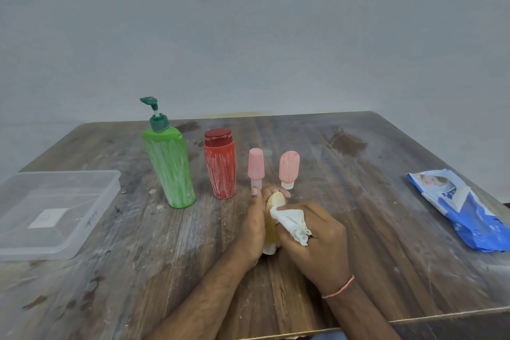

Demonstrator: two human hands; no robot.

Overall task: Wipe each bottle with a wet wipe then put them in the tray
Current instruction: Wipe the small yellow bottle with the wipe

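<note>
My left hand grips a small yellow bottle, tilted with its base pointing away from me. My right hand presses a crumpled white wet wipe against the bottle's right side. Behind them stand a tall green pump bottle, a red bottle and two small pink bottles, all streaked with white marks. A clear plastic tray sits at the table's left edge with no bottle in it.
A blue wet-wipe pack lies at the right edge of the worn wooden table. White crumbs and dust speckle the tabletop. A plain grey wall rises behind the table.
</note>
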